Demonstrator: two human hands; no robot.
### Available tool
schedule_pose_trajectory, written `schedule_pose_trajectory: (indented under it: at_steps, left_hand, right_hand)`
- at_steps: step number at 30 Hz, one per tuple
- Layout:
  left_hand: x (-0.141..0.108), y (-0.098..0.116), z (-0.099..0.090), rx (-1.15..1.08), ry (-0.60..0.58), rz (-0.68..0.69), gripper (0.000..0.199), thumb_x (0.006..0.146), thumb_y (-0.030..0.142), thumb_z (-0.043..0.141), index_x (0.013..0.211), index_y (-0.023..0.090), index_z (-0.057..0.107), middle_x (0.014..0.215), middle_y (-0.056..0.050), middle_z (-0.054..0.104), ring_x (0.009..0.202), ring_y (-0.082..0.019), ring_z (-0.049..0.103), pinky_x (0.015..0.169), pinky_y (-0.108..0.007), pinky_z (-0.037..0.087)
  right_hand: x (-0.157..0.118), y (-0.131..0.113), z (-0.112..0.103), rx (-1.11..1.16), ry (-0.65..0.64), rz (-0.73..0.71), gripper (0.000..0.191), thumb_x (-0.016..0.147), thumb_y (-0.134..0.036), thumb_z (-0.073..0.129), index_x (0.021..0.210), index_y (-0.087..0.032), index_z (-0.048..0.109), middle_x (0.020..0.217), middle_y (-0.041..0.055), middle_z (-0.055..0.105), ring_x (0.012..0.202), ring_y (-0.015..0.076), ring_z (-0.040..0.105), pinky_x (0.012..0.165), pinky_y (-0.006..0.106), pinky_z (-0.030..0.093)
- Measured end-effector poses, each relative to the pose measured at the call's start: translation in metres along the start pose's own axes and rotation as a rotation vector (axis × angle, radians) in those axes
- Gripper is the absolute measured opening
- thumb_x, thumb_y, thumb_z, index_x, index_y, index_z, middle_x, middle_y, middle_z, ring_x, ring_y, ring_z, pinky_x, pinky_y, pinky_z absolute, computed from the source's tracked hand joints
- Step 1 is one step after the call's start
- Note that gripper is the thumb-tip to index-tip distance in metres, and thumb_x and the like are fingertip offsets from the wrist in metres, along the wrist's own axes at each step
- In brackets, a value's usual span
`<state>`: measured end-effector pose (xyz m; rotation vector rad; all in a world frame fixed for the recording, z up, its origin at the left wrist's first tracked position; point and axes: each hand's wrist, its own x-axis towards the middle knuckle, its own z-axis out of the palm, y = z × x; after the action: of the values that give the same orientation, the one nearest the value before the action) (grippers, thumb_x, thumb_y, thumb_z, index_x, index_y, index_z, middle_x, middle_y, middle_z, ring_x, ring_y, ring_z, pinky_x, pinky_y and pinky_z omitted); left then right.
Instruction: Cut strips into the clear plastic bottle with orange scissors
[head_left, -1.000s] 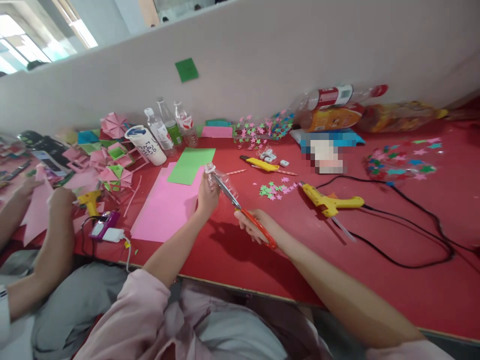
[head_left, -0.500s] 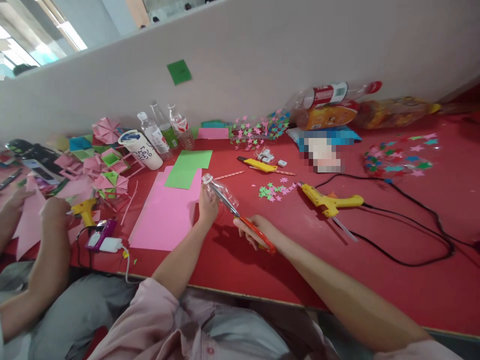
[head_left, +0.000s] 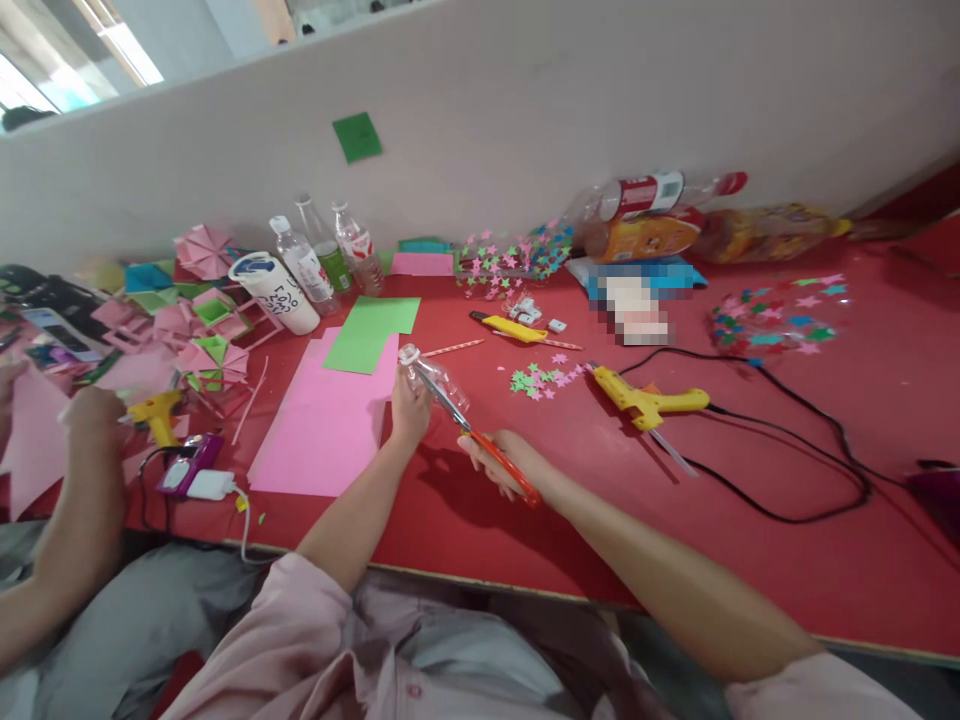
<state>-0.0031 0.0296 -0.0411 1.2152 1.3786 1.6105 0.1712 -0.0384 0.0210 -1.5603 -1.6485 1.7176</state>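
Note:
My left hand (head_left: 411, 408) is closed round a clear plastic bottle piece (head_left: 448, 384), with its neck pointing up and to the left. In my right hand (head_left: 504, 462) are scissors with red handles (head_left: 501, 466), and my fingers wrap round those handles. The metal blades lie against the clear plastic, just right of my left fingers. How far the blades are parted is too small to tell. Pink paper sheets (head_left: 315, 440) and a green sheet (head_left: 371, 335) lie left of my left hand. Small paper stars (head_left: 536, 380) are scattered beyond my right hand.
A yellow glue gun (head_left: 649, 397) with a looping black cord lies on the right. Past the stars is a yellow utility knife (head_left: 510, 326). Plastic bottles (head_left: 358, 250) stand by the wall. At left, a co-worker's arm (head_left: 90, 470) is near a purple power strip (head_left: 191, 465).
The whole view has shifted slightly, and things appear a little further left. Both hands keep their hold on the bottle piece and the scissors.

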Motion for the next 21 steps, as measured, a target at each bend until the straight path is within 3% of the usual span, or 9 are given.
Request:
schedule_pose_trajectory:
  at_steps: [9,16,21]
  left_hand:
    - [-0.001,0.003,-0.001,0.028,0.0,-0.017,0.039,0.082,0.019,0.062,0.12,0.026,0.057,0.091,0.0,0.066,0.076,-0.016,0.064,0.073,-0.031,0.052]
    - [-0.002,0.013,-0.001,0.022,0.03,0.002,0.039,0.078,0.026,0.068,0.116,0.027,0.061,0.111,-0.008,0.066,0.117,-0.027,0.062,0.108,-0.042,0.046]
    - [0.001,0.011,-0.003,0.051,0.012,-0.038,0.038,0.075,0.02,0.064,0.112,0.025,0.059,0.109,-0.009,0.066,0.106,-0.027,0.065,0.096,-0.041,0.052]
  right_hand:
    - [0.0,-0.001,0.0,0.011,0.001,0.0,0.059,0.083,-0.075,0.06,0.061,-0.023,0.043,0.035,-0.0104,0.032,0.025,0.0076,0.037,0.032,0.02,0.031]
    - [-0.001,0.0,0.001,0.016,0.024,-0.007,0.056,0.086,-0.07,0.06,0.062,-0.023,0.042,0.036,-0.0108,0.031,0.025,0.0072,0.036,0.031,0.02,0.029]
    - [0.001,0.001,0.001,0.034,0.028,-0.022,0.057,0.085,-0.072,0.06,0.061,-0.023,0.043,0.036,-0.011,0.032,0.025,0.0068,0.035,0.031,0.019,0.029]
